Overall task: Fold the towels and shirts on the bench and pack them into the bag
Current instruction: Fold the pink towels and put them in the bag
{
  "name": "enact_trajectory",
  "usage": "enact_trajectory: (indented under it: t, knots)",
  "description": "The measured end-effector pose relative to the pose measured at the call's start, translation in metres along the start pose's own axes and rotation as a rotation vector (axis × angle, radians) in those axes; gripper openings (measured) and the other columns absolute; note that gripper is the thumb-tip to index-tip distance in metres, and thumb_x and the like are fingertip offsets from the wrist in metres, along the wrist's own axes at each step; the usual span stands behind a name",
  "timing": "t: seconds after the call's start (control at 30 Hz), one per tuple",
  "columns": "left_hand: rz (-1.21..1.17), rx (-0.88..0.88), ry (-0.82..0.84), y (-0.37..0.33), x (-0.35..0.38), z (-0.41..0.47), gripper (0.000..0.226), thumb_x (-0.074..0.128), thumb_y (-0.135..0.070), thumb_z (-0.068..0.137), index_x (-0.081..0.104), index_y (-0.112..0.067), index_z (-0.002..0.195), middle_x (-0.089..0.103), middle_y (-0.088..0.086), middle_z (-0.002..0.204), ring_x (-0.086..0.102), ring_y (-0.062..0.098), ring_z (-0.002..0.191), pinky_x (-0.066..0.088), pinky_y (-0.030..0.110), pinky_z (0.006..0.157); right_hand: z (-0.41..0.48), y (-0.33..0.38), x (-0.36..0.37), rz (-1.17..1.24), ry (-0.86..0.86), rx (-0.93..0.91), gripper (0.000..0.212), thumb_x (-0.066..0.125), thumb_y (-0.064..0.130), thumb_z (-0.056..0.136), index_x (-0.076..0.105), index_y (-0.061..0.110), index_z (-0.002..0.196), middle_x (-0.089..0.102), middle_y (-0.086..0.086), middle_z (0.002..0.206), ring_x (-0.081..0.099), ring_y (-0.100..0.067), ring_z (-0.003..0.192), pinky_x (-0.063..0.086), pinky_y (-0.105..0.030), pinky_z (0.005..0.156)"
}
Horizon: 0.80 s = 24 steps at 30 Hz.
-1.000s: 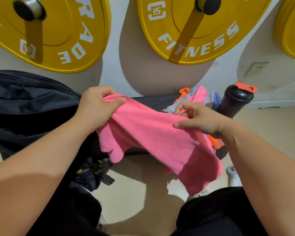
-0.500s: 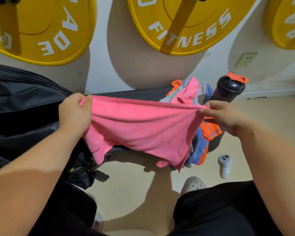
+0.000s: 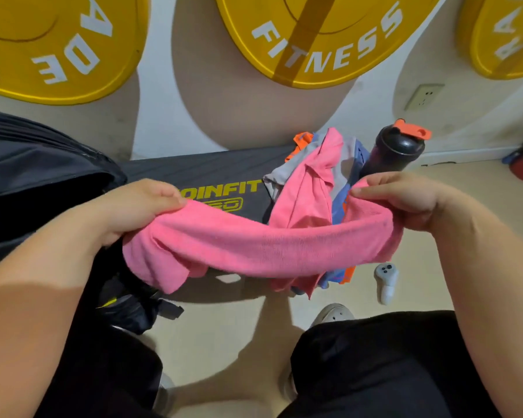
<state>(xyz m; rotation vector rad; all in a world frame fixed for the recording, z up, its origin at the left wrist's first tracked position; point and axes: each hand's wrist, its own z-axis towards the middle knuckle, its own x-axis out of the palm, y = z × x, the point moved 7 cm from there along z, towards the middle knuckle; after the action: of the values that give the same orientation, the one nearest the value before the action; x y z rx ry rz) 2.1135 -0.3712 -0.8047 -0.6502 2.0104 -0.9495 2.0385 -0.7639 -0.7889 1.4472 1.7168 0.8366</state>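
Note:
I hold a pink towel stretched sideways over the front edge of the black bench. My left hand grips its left end and my right hand pinches its right end. The towel is doubled over lengthwise into a long band, and its lower corners hang loose. Behind it on the bench lies a heap of clothes in pink, grey, blue and orange. The black bag sits at the left on the bench, partly hidden by my left arm.
A black shaker bottle with an orange lid stands just right of the heap. A white controller lies on the floor at the right. Yellow weight plates hang on the wall behind. My legs and a shoe are below.
The towel was bunched between my hands, then pulled wide and flat. Now its top edge has come down and toward me, so it is doubled into a narrower band.

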Motion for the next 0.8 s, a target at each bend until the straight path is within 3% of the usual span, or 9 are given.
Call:
enact_trajectory:
  t: [0.2, 0.3, 0.37, 0.5, 0.6, 0.67, 0.8]
  knots:
    - [0.211, 0.008, -0.519, 0.016, -0.024, 0.055, 0.031, 0.057, -0.026, 0.096, 0.059, -0.011, 0.07, 0.061, 0.001, 0.07, 0.054, 0.024, 0.072, 0.042, 0.036, 0.067, 0.078, 0.0, -0.025, -0.078, -0.371, -0.021, 0.015, 0.074, 0.027, 0.087, 0.074, 0.016, 0.098, 0.068, -0.004, 0.084, 0.058, -0.018, 0.075, 0.049, -0.034, 0.073]
    - [0.235, -0.031, -0.655, 0.031, -0.03, 0.083, 0.029, 0.052, -0.027, 0.098, 0.061, -0.008, 0.077, 0.065, 0.009, 0.083, 0.058, 0.033, 0.085, 0.047, 0.042, 0.079, 0.117, 0.005, -0.029, -0.063, -0.417, -0.052, 0.009, 0.068, 0.025, 0.092, 0.07, 0.018, 0.088, 0.062, 0.003, 0.07, 0.055, -0.008, 0.056, 0.048, -0.019, 0.054]
    - [0.223, -0.059, -0.706, 0.039, -0.033, 0.101, 0.027, 0.049, -0.027, 0.098, 0.061, -0.009, 0.081, 0.065, 0.009, 0.087, 0.057, 0.033, 0.087, 0.047, 0.041, 0.079, 0.143, 0.009, -0.032, -0.046, -0.454, -0.077, 0.015, 0.064, 0.023, 0.095, 0.065, 0.019, 0.081, 0.058, 0.003, 0.068, 0.052, -0.006, 0.052, 0.045, -0.019, 0.05]
    - [0.263, -0.081, -0.704, 0.054, -0.037, 0.14, 0.023, 0.046, -0.025, 0.1, 0.06, -0.011, 0.088, 0.062, 0.006, 0.091, 0.049, 0.026, 0.084, 0.036, 0.032, 0.073, 0.19, 0.01, -0.038, -0.074, -0.503, -0.083, 0.015, 0.064, 0.023, 0.095, 0.065, 0.019, 0.08, 0.057, -0.004, 0.073, 0.051, -0.016, 0.062, 0.046, -0.029, 0.061]
    - [0.305, -0.087, -0.715, 0.061, -0.049, 0.166, 0.024, 0.045, -0.025, 0.101, 0.06, -0.009, 0.09, 0.062, 0.011, 0.093, 0.045, 0.026, 0.082, 0.033, 0.032, 0.072, 0.221, 0.014, -0.047, -0.119, -0.535, -0.088, 0.012, 0.064, 0.025, 0.095, 0.068, 0.02, 0.084, 0.059, -0.002, 0.075, 0.053, -0.012, 0.059, 0.043, -0.017, 0.05]
    - [0.342, -0.075, -0.734, 0.061, -0.061, 0.183, 0.026, 0.044, -0.025, 0.101, 0.059, -0.007, 0.089, 0.064, 0.02, 0.096, 0.049, 0.032, 0.081, 0.035, 0.035, 0.072, 0.24, 0.024, -0.051, -0.159, -0.54, -0.113, 0.012, 0.064, 0.023, 0.095, 0.07, 0.018, 0.086, 0.058, 0.006, 0.077, 0.055, -0.006, 0.056, 0.037, -0.011, 0.04]
    - [0.452, -0.081, -0.787, 0.056, -0.086, 0.21, 0.025, 0.043, -0.024, 0.099, 0.058, -0.007, 0.09, 0.063, 0.033, 0.106, 0.057, 0.05, 0.097, 0.046, 0.045, 0.082, 0.275, 0.05, -0.058, -0.356, -0.644, -0.151, 0.02, 0.068, 0.029, 0.09, 0.073, 0.009, 0.091, 0.065, -0.003, 0.076, 0.058, -0.017, 0.063, 0.046, -0.021, 0.045]
